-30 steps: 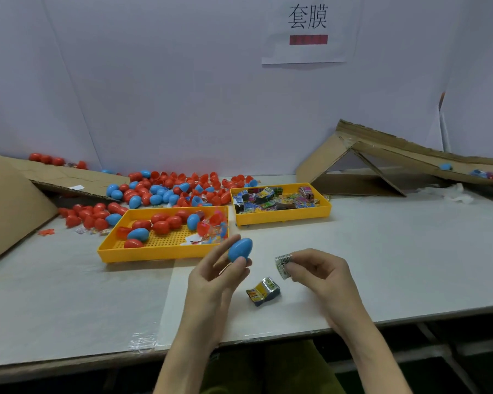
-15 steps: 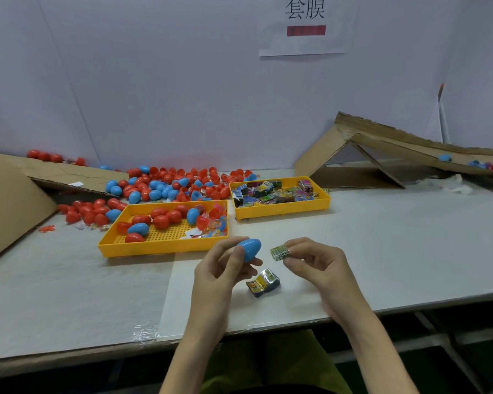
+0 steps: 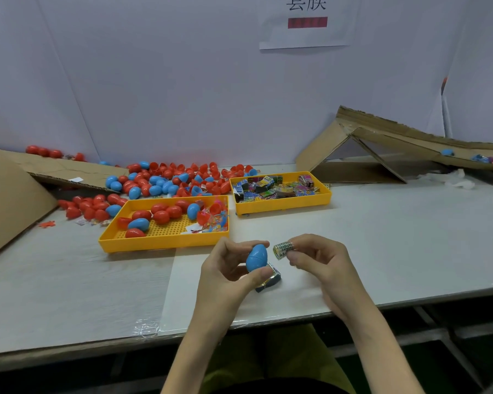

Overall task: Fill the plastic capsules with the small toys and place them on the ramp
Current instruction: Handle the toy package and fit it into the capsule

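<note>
Paper sign on the wall: black characters 套膜 (tops cropped); its red strip is illegible. Print on the small toys is unreadable.

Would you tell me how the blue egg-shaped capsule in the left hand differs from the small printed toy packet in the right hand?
The blue egg-shaped plastic capsule is smooth and single-coloured; the small printed toy packet is multicoloured and patterned. The capsule looks larger than the packet. The left hand pinches the capsule, the right hand the packet. Both sit in a fingertip grip above the table.
</note>
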